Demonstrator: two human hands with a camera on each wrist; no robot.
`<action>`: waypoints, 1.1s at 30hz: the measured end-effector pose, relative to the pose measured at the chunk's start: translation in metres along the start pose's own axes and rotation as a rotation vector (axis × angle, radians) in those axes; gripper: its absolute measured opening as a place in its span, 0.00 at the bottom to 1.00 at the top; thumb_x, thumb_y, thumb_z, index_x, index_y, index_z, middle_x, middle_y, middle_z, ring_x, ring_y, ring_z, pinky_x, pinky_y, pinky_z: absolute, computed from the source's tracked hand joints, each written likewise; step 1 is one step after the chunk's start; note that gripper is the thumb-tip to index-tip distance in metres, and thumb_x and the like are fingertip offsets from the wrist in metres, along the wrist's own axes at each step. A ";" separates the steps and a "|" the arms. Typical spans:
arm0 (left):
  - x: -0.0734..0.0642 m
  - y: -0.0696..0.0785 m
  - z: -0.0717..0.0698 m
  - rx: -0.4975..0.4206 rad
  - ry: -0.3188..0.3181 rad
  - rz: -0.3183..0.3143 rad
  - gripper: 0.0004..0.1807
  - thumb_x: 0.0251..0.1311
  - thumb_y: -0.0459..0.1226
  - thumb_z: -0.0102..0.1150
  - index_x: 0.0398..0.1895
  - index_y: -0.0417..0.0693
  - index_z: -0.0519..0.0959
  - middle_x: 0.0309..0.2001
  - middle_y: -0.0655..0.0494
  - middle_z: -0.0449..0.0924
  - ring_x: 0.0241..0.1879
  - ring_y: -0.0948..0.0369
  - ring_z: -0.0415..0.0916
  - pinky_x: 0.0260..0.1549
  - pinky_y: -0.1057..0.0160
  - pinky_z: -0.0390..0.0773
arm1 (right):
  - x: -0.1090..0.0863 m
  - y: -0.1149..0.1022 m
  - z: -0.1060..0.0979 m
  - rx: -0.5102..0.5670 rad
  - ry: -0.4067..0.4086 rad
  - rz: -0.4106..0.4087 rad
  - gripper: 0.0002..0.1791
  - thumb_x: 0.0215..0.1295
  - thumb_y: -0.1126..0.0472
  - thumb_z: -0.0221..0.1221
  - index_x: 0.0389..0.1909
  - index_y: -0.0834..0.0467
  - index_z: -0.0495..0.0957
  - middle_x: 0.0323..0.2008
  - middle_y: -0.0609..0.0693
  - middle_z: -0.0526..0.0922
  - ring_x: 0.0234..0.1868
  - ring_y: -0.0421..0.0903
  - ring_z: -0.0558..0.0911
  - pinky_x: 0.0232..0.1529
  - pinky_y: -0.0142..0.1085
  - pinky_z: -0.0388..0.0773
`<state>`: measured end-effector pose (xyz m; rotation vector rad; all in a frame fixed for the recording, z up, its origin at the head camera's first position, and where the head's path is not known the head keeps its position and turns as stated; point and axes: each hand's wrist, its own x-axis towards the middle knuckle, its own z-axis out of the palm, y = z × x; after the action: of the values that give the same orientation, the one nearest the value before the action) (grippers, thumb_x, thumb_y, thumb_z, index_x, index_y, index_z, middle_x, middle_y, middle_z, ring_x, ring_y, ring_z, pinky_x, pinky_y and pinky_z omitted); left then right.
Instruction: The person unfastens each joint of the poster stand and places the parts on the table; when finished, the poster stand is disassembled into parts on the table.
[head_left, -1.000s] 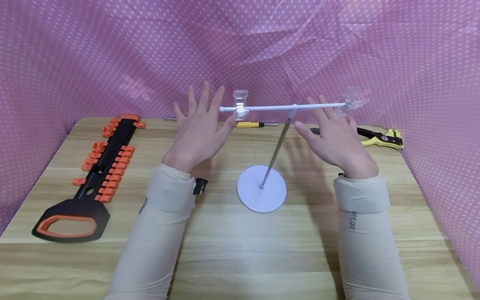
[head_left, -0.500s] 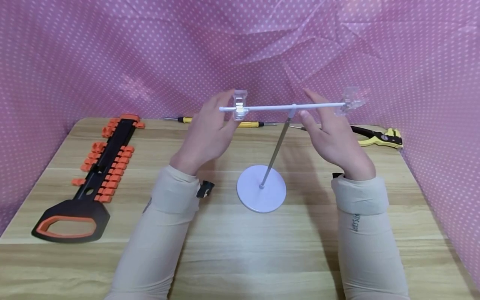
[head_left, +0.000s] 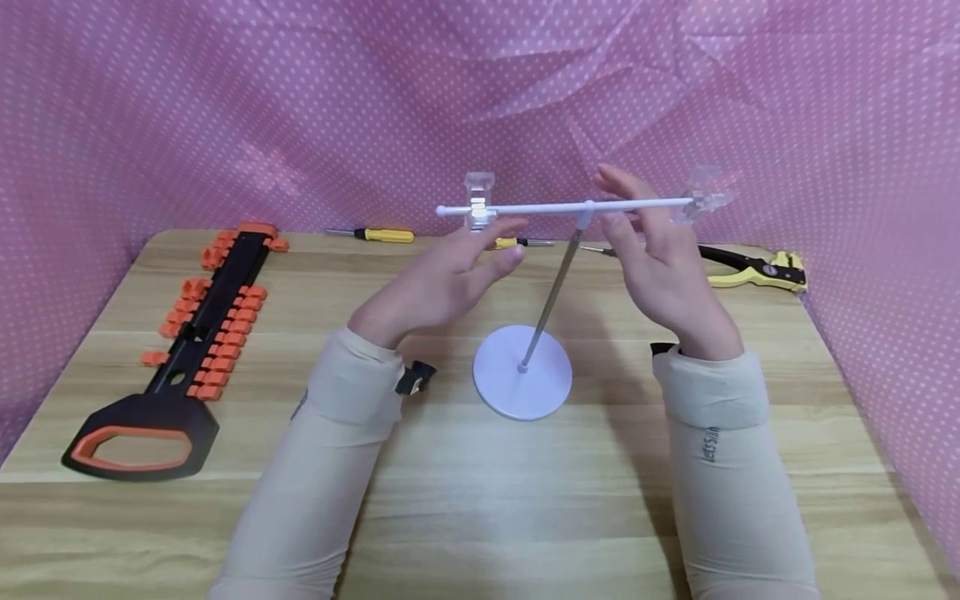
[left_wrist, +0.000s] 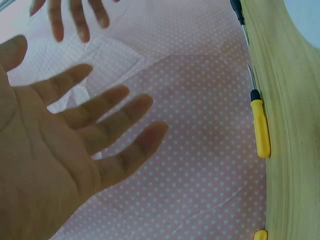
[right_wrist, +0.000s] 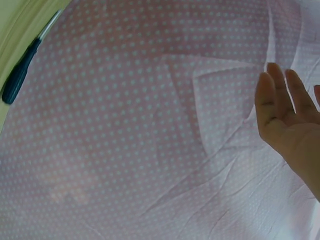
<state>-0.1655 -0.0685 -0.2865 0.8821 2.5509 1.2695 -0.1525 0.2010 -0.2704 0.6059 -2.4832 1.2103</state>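
Note:
A display stand rises mid-table: a round white base [head_left: 504, 392], a thin metal post [head_left: 551, 296] and a white crossbar [head_left: 540, 208] with clear plastic clips [head_left: 478, 200] near its ends. Below the bar's left end hovers my left hand [head_left: 431, 287], fingers pointing right, holding nothing. My right hand [head_left: 667, 267] is also bare, raised beyond the bar's right half, which crosses in front of its fingers. Whether it touches the bar I cannot tell. Left wrist view: the left palm [left_wrist: 45, 160] shows with extended fingers. Right wrist view: the right hand [right_wrist: 292, 120] appears at the edge.
Along the table's back edge lie a yellow screwdriver [head_left: 388, 236], a second yellow one [head_left: 506, 243] partly covered, a dark-handled screwdriver [right_wrist: 22, 70] and yellow-black pliers [head_left: 765, 271]. A black rack with orange clips [head_left: 198, 333] lies at left. Pink dotted cloth [head_left: 360, 108] hangs around.
My left hand has gone from spread fingers pointing forward to fingers pointing right, uncovering a yellow screwdriver. My right hand has shifted slightly left, its fingers less spread. The stand stays in place.

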 end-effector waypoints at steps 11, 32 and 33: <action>0.000 0.007 0.003 -0.138 -0.089 0.090 0.30 0.84 0.51 0.47 0.82 0.54 0.63 0.76 0.58 0.69 0.70 0.58 0.72 0.68 0.56 0.76 | 0.001 -0.011 0.010 0.256 -0.042 -0.023 0.24 0.85 0.57 0.46 0.77 0.53 0.70 0.69 0.55 0.79 0.64 0.48 0.79 0.65 0.40 0.76; 0.003 0.012 0.014 -0.120 -0.206 0.048 0.26 0.84 0.51 0.45 0.80 0.61 0.66 0.70 0.54 0.77 0.69 0.59 0.75 0.69 0.53 0.76 | -0.004 -0.024 0.015 0.528 -0.049 -0.068 0.22 0.85 0.58 0.48 0.68 0.65 0.78 0.57 0.53 0.86 0.58 0.52 0.82 0.59 0.40 0.78; 0.003 0.012 0.014 -0.121 -0.207 0.054 0.26 0.85 0.51 0.45 0.80 0.60 0.67 0.70 0.54 0.77 0.69 0.59 0.75 0.69 0.54 0.76 | -0.004 -0.025 0.015 0.532 -0.049 -0.070 0.22 0.85 0.58 0.48 0.68 0.65 0.78 0.57 0.54 0.86 0.58 0.53 0.82 0.59 0.40 0.78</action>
<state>-0.1574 -0.0521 -0.2860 1.0060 2.2820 1.2602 -0.1380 0.1759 -0.2649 0.8487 -2.1464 1.8593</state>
